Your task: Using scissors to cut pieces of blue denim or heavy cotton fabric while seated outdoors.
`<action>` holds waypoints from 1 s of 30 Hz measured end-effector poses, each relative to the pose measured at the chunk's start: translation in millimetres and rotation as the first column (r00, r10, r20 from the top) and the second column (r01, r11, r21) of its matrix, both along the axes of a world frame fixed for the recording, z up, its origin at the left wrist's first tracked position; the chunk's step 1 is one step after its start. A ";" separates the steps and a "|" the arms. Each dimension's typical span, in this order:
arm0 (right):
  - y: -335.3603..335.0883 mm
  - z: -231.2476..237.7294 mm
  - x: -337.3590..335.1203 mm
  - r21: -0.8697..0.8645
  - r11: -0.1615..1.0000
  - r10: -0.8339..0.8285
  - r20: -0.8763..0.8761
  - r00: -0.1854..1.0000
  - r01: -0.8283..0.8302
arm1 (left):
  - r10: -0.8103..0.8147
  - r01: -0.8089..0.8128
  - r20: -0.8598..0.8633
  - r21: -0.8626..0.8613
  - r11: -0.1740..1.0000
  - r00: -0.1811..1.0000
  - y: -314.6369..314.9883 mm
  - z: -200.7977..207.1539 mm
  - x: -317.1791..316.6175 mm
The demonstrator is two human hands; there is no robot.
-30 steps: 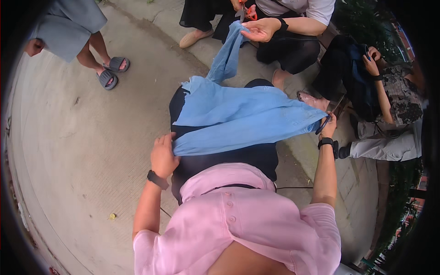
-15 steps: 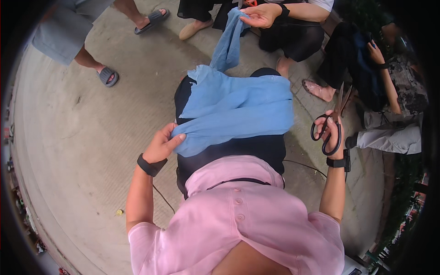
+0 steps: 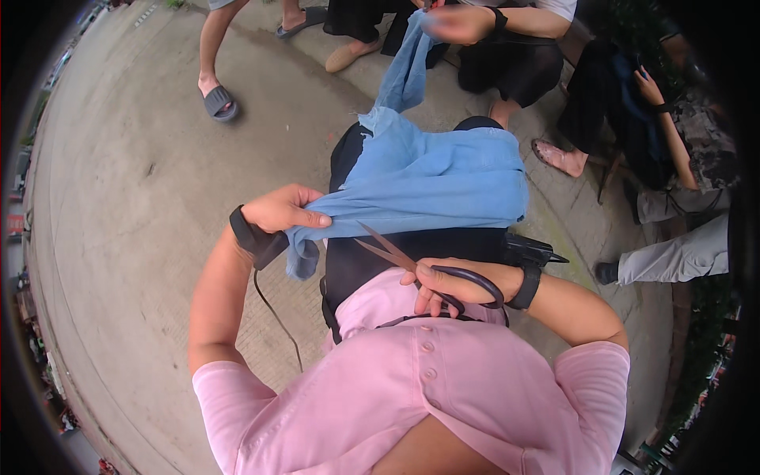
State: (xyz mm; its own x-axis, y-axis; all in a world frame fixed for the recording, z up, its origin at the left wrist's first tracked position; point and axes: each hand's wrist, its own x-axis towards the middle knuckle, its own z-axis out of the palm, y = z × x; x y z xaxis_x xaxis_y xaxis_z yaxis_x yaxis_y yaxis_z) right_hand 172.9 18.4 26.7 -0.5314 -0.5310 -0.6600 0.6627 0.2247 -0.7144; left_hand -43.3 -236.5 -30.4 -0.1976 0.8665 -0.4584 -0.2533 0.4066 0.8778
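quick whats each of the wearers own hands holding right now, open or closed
Left hand: closed, pinching the blue cloth.
Right hand: closed around scissors, blades slightly apart.

Daylight falls soft and even, edges bend into black, and a co-worker's hand [image 3: 461,24] blurs.

Concrete ground [image 3: 158,261] carries a worn grey slide [image 3: 216,99] at 10 o'clock, 1 matching slide [image 3: 315,15] at 11, a beige shoe [image 3: 348,57] at 12; light trousers [image 3: 681,249] show at 3.
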 end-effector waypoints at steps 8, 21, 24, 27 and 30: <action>-57.5 14.6 -27.8 0.061 0.964 -0.266 0.266 0.927 0.259 | 0.153 -0.146 0.237 -0.046 0.988 0.960 -1.5 9.1 -5.9; -98.3 -13.6 -15.5 0.052 0.881 -0.470 -0.004 0.883 0.469 | 0.265 -0.266 0.172 -0.016 0.964 0.949 3.1 0.9 30.4; -101.1 -19.4 -12.9 0.042 0.864 -0.500 -0.030 0.865 0.501 | 0.262 -0.266 0.183 0.000 0.964 0.948 3.7 2.7 35.6; -101.7 -20.9 -10.6 0.037 0.854 -0.516 -0.071 0.854 0.519 | 0.306 -0.314 0.202 0.004 0.950 0.930 6.6 5.9 41.6; -103.1 -22.4 -7.4 0.042 0.839 -0.537 -0.087 0.839 0.542 | 0.329 -0.334 0.203 -0.010 0.943 0.922 5.7 -0.5 42.2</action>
State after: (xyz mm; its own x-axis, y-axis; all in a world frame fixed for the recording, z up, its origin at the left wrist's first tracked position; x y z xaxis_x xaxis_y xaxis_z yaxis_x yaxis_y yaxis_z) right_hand 165.5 -84.7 4.3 -0.7668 -0.1060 -0.6331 0.6418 -0.1091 -0.7590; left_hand -1.1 -230.7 -30.9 -0.3825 0.7784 -0.4979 -0.5402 0.2487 0.8039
